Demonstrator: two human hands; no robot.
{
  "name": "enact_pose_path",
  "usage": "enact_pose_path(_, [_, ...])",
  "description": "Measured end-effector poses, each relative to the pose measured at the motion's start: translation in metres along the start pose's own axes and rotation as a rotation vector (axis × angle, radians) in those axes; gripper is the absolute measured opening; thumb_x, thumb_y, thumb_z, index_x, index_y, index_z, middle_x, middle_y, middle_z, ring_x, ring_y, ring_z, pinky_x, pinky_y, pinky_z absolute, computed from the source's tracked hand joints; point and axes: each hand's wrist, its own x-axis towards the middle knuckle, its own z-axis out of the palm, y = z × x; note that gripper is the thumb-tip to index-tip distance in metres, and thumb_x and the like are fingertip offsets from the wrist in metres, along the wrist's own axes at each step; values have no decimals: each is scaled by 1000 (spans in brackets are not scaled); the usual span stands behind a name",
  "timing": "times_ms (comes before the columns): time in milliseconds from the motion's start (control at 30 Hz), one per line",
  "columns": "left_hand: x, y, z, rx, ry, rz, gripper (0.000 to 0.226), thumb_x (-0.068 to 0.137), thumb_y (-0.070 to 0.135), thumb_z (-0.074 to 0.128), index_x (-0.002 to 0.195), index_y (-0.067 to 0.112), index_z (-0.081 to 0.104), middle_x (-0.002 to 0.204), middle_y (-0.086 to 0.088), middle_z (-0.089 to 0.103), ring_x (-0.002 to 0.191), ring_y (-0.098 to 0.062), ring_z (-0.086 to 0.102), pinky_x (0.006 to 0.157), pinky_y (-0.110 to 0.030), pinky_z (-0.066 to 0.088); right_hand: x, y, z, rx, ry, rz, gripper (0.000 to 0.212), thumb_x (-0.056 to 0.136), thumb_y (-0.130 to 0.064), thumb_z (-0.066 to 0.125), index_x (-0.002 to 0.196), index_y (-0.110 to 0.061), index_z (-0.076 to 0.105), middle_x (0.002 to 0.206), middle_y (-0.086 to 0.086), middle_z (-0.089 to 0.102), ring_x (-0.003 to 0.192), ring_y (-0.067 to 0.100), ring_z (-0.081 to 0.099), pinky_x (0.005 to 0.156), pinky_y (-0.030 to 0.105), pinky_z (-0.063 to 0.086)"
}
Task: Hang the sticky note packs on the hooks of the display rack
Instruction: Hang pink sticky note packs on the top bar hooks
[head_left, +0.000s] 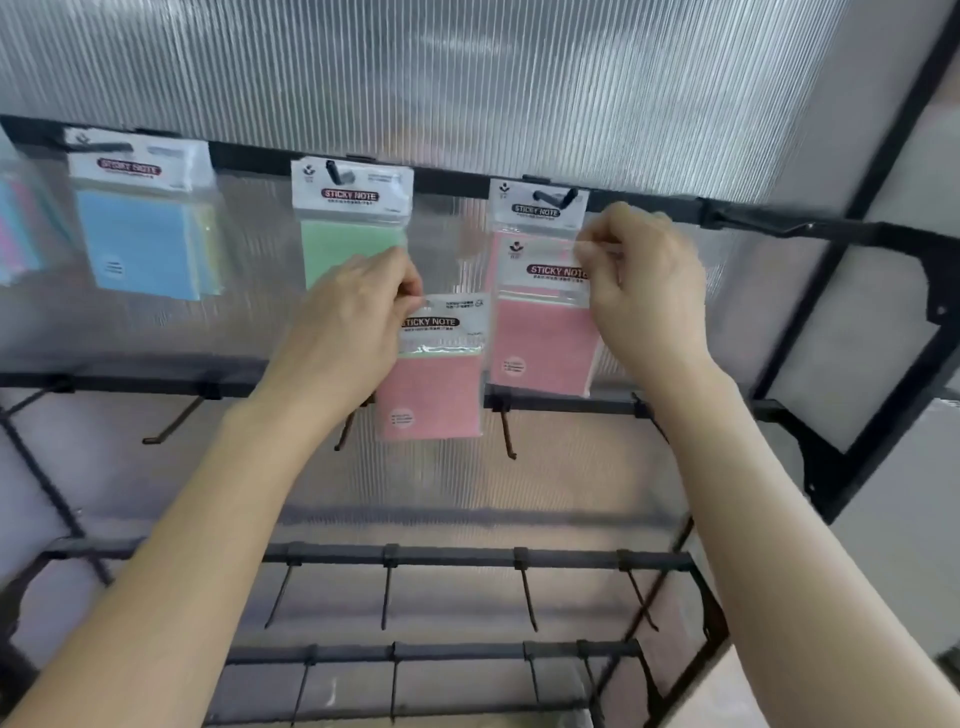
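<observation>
Head view: the left hand (358, 322) pinches the header of 1 pink pack (434, 395), which hangs down beside its fingers. The right hand (644, 291) pinches the top corner of a 2nd pink pack (545, 332), held just left of its fingers. Above the right hand's fingers, a hook (556, 198) carries a hung pack (537, 210), and a green pack (348, 244) hangs just above the left hand.

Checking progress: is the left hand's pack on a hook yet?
No, the left hand holds its pink pack below the top rail, off any hook.
</observation>
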Motion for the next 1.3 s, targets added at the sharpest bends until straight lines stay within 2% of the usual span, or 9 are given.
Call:
enact_pose_path(67, [4, 4, 3, 4, -1, -9, 3, 89, 0, 52, 87, 1, 55, 80, 1, 47, 77, -19, 45, 68, -33, 35, 10, 3, -2, 30, 13, 12, 9, 88, -9, 52, 87, -8, 61, 82, -3, 58, 83, 22, 52, 64, 30, 31])
enact_pose_path(367, [18, 6, 16, 57, 10, -31, 3, 91, 8, 52, 89, 7, 53, 83, 2, 49, 79, -15, 44, 68, -27, 29, 41, 8, -2, 92, -18, 62, 10, 91, -13, 50, 87, -14, 58, 81, -7, 55, 81, 16, 51, 61, 27, 28])
enact_pose_path(533, [22, 4, 17, 58, 17, -15, 3, 91, 7, 53, 88, 6, 53, 82, 1, 50, 78, -16, 45, 67, -29, 32, 47, 11, -2, 117, -54, 81, 10, 90, -14, 51, 84, -20, 56, 82, -5, 57, 81, 14, 49, 62, 27, 28])
enact_pose_path(800, [23, 0, 17, 64, -3, -30, 5, 91, 8, 52, 87, 9, 51, 83, -1, 54, 79, -16, 47, 68, -29, 34, 52, 22, 19, 115, -101, 100, 11, 90, -16, 53, 92, -14, 64, 85, -3, 57, 83, 15, 48, 63, 27, 27])
enact_pose_path(900, [25, 0, 16, 73, -3, -21, 5, 92, 8, 51, 87, 9, 51, 82, 1, 53, 79, -16, 47, 68, -28, 33, 58, 29, 32, 100, -60, 105, 13, 89, -17, 54, 93, -14, 66, 90, 1, 63, 89, 19, 53, 63, 26, 26])
enact_pose_path(1000, [28, 3, 16, 82, 4, -9, 4, 92, 8, 51, 87, 8, 52, 81, 3, 52, 78, -14, 46, 68, -25, 31, 65, 35, 44, 49, 3, 95, 12, 89, -20, 57, 91, -12, 67, 89, -2, 63, 93, 19, 51, 63, 26, 26])
enact_pose_path(1067, [31, 5, 15, 78, 10, -4, 4, 91, 8, 51, 87, 7, 52, 81, 4, 52, 79, -13, 46, 68, -24, 30, 70, 39, 52, 2, 24, 67, 13, 89, -21, 59, 90, -10, 66, 93, 1, 64, 93, 20, 50, 66, 25, 25])
enact_pose_path(1233, [39, 11, 15, 55, 5, 18, 5, 92, 7, 51, 87, 9, 52, 81, 5, 52, 79, -14, 46, 65, -20, 25, 73, 46, 66, -57, 108, 44, 15, 85, -23, 65, 89, -8, 64, 96, 9, 59, 91, 25, 49, 71, 25, 26])
enact_pose_path(1300, [43, 15, 16, 30, 7, 18, 4, 92, 8, 51, 88, 8, 52, 81, 4, 53, 79, -13, 47, 63, -20, 26, 70, 48, 65, -62, 143, 53, 19, 82, -21, 66, 95, -8, 62, 100, 11, 57, 92, 27, 49, 73, 25, 25])
